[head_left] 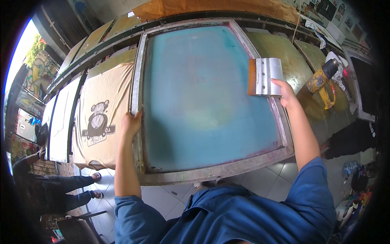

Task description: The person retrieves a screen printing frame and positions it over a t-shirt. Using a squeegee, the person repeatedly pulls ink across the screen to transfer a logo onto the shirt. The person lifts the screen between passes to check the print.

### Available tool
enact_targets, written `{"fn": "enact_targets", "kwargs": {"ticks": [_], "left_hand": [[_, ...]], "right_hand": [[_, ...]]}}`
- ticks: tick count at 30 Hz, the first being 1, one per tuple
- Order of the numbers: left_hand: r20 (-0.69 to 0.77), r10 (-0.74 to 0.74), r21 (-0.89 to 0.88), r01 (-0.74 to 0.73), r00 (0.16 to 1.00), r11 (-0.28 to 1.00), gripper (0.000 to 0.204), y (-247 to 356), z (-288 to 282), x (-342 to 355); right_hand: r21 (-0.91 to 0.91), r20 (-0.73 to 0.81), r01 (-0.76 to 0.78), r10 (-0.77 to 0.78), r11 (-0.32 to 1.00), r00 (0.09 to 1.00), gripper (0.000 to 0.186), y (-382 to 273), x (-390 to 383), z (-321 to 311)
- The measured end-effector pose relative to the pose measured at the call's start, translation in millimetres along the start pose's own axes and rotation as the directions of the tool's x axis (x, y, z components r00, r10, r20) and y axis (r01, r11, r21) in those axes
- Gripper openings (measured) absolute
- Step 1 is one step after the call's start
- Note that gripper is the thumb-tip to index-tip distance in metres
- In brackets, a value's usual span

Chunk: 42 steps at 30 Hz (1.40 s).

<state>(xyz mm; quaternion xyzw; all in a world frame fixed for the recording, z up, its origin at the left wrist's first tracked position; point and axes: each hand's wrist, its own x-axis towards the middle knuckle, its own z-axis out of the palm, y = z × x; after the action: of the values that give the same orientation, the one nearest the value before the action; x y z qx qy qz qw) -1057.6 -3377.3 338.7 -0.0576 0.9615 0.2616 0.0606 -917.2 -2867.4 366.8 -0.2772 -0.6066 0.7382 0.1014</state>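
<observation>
A large printing screen (199,97) with blue-green mesh in a worn metal frame lies in front of me. My left hand (132,123) grips the left side of its frame, fingers wrapped round the edge. In my right hand (285,91) is a squeegee (268,76) with a silver metal holder and an amber blade. It is over the right side of the frame, with the blade pointing left; whether it touches the frame I cannot tell. Left of the screen, a cream T-shirt (103,91) with a dark bear print is spread on a board.
A yellow heat gun (321,79) stands right of the screen, over a greenish board (270,46). Further boards (65,118) line the left. Brown paper (215,10) lies along the far side. Another person (44,191) stands at the lower left; a dark sleeve (351,138) shows at the right.
</observation>
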Motion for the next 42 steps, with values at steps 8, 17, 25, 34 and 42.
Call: {"fn": "enact_targets", "kwargs": {"ticks": [8, 17, 25, 34, 42], "left_hand": [[-0.075, 0.011, 0.034, -0.008, 0.997, 0.999, 0.058, 6.6, 4.1, -0.4], [-0.056, -0.023, 0.007, 0.023, 0.998, 1.0, 0.059, 2.2, 13.9, 0.6], [-0.084, -0.006, -0.021, 0.005, 0.996, 1.0, 0.057, -10.5, 26.9, 16.6], [-0.082, 0.004, 0.056, 0.001, 0.997, 0.998, 0.051, -17.5, 26.5, 11.3], [-0.086, -0.033, -0.05, 0.029, 0.996, 0.998, 0.046, -6.5, 28.0, 1.5]], "right_hand": [[0.003, -0.031, -0.015, 0.015, 1.0, 0.999, 0.042, 11.3, 18.1, -0.3], [-0.016, -0.022, -0.053, 0.053, 0.998, 0.998, 0.042, 9.4, 16.0, 1.1], [-0.034, -0.039, -0.063, 0.062, 0.997, 0.997, 0.046, 13.3, 22.8, -1.4], [0.038, -0.05, -0.056, 0.058, 0.998, 0.997, 0.041, 26.3, 19.9, -2.1], [0.005, -0.151, -0.042, 0.042, 0.999, 0.988, 0.041, 19.6, 8.4, 2.2]]}}
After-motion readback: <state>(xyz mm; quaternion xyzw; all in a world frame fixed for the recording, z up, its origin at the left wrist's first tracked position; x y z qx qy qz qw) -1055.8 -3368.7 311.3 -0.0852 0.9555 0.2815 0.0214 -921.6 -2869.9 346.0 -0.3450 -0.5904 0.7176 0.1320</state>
